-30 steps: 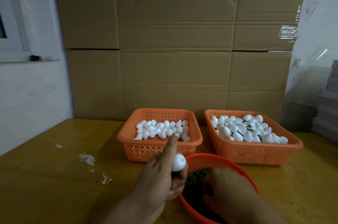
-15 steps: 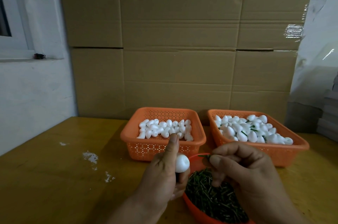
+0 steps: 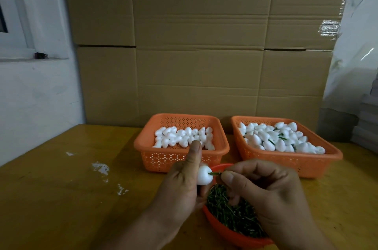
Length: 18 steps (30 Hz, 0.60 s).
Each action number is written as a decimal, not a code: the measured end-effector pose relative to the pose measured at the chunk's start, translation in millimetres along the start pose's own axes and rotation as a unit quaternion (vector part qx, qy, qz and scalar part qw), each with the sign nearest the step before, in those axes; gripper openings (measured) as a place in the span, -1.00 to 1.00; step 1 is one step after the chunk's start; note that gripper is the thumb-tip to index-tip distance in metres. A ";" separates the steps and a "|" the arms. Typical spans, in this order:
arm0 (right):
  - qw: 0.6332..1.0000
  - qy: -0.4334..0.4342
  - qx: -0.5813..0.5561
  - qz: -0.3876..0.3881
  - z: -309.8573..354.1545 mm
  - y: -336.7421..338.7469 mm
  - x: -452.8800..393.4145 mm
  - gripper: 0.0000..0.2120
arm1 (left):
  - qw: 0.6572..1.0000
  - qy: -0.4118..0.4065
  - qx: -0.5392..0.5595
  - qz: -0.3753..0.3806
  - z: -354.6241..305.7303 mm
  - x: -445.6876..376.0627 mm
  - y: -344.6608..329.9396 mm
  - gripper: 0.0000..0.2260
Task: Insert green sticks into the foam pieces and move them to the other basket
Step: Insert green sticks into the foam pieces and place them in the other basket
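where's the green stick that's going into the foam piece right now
In the head view, low and just right of centre: the green stick is pinched by the right hand, its tip at the foam piece held in the left hand, above the red bowl.

foam piece (image 3: 204, 175): white, egg-shaped, over red bowl; green stick (image 3: 214, 173): tip touching foam, near-horizontal

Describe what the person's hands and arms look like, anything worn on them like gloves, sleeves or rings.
Both hands are bare: no gloves on the left hand or the right hand. No rings, watch or bracelet show on the fingers, wrists or the parts of the forearms in view, and no sleeve reaches into the picture. The left thumbnail is short and unpainted. The far sides of the fingers are hidden.
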State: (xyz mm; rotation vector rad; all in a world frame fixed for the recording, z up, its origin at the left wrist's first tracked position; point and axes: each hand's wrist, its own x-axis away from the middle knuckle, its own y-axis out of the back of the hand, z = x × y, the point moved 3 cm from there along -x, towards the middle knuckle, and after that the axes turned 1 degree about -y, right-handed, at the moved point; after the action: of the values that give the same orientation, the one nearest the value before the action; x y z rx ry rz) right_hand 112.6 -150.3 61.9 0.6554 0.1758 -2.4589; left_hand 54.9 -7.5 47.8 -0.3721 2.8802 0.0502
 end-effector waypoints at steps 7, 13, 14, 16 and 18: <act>0.992 0.080 0.098 -0.020 11.7 -6.4 9.1 -0.95 | 0.996 -0.041 -0.072 -0.017 1.2 -0.9 2.5 -0.31; 0.982 0.091 0.163 -0.002 12.9 -8.2 10.0 -0.97 | 0.989 -0.102 -0.100 -0.050 0.1 -2.5 6.7 -0.19; 0.978 0.092 0.186 -0.003 11.7 -8.5 10.1 -0.94 | 0.987 -0.112 -0.101 -0.053 -0.3 -2.6 7.1 -0.20; 0.969 0.094 0.227 -0.007 8.0 -10.3 11.1 -0.86 | 0.987 -0.119 -0.099 -0.048 -0.4 -2.8 6.8 -0.24; 0.967 0.091 0.236 -0.024 4.7 -12.1 12.0 -0.85 | 0.992 -0.106 -0.065 -0.038 1.4 -3.5 6.8 -0.26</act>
State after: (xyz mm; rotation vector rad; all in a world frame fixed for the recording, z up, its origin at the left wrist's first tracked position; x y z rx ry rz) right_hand 95.3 -147.6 59.8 1.0904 -0.3398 -2.5004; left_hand 56.8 0.0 47.3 -0.4708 2.6575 0.2491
